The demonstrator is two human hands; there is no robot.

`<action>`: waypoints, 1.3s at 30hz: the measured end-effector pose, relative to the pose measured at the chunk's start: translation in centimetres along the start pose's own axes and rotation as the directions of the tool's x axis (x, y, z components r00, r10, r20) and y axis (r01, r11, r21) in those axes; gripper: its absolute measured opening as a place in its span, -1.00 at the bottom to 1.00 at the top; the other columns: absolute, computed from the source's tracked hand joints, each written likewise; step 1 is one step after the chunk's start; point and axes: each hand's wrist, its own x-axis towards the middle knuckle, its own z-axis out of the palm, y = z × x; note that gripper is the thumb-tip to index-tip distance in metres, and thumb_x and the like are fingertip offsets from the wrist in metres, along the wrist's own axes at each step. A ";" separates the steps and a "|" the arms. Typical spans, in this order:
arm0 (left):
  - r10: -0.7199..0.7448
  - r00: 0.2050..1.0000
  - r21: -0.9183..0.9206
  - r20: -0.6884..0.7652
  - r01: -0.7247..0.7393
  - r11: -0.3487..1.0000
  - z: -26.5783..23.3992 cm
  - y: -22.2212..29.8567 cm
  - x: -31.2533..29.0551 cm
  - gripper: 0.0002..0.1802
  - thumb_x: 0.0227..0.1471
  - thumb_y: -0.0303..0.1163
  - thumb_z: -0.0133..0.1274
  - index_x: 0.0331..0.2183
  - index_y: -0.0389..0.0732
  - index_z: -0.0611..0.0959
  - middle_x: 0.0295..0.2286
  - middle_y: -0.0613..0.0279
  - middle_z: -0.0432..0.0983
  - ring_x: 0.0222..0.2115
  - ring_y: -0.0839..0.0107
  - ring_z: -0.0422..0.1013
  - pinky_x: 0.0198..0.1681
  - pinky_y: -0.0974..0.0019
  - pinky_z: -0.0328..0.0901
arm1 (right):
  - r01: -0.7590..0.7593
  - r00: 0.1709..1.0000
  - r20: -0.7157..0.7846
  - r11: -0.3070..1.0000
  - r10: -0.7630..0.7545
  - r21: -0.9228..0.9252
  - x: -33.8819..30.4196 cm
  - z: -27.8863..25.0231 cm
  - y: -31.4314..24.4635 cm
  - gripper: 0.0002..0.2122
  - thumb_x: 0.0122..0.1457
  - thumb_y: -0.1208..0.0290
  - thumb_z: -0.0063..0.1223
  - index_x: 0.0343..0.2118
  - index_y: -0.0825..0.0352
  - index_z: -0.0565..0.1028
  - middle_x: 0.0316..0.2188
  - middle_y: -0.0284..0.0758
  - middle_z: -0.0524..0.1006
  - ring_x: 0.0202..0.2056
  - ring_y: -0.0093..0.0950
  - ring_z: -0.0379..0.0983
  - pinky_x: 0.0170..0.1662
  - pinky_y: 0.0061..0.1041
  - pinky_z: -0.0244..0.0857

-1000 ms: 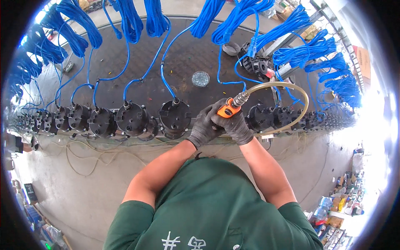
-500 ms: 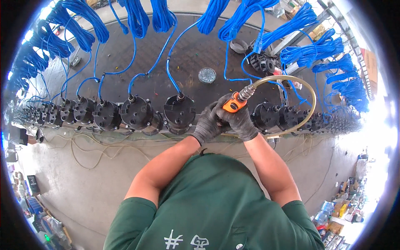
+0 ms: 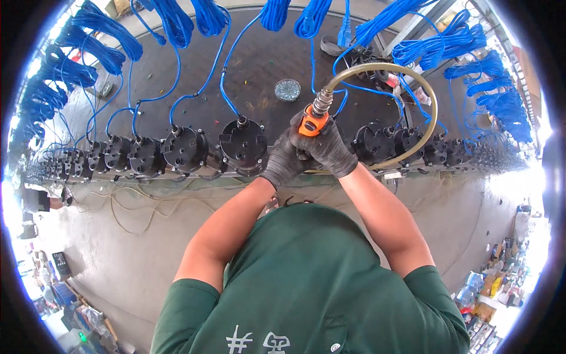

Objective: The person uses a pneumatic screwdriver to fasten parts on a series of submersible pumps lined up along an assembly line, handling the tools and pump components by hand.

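Observation:
My right hand [image 3: 331, 148], in a dark grey glove, is closed around an orange air tool [image 3: 312, 123]. A metal coupling [image 3: 322, 101] joins the tool to a clear yellowish hose [image 3: 435, 97], which loops to the right. Pressed close on the left is my gloved left hand [image 3: 285, 160], its fingers curled in below the tool; what they grip is hidden. Both hands cover whatever lies beneath them in the row. A round black housing [image 3: 243, 144] with a blue cable [image 3: 224, 82] stands just left of my left hand; another black housing [image 3: 372, 141] is to the right.
More black housings [image 3: 146, 156] line the bench's near edge both ways. Blue cable coils [image 3: 274, 15] hang along the far side. A round dish of small metal parts [image 3: 287, 89] sits on the dark bench top [image 3: 259, 65]. Thin hoses [image 3: 144, 206] trail over the floor.
Both hands and the orange tool appear higher and further left in the picture, and the tool stands more upright. The bench and housings have also shifted slightly as the view moved.

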 end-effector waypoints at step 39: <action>0.066 0.878 0.768 0.475 -0.450 0.456 5.4 5.8 6.2 -0.47 -0.19 -0.06 0.31 -0.10 0.08 0.65 -0.01 0.06 0.45 0.07 -0.03 0.33 0.17 -0.21 0.15 | -0.188 0.979 0.098 0.606 0.179 0.773 -8.9 -19.7 5.4 -0.54 -0.11 0.48 0.44 -0.09 0.28 0.49 -0.31 -0.40 0.57 -0.30 -0.53 0.56 -0.25 -0.51 0.49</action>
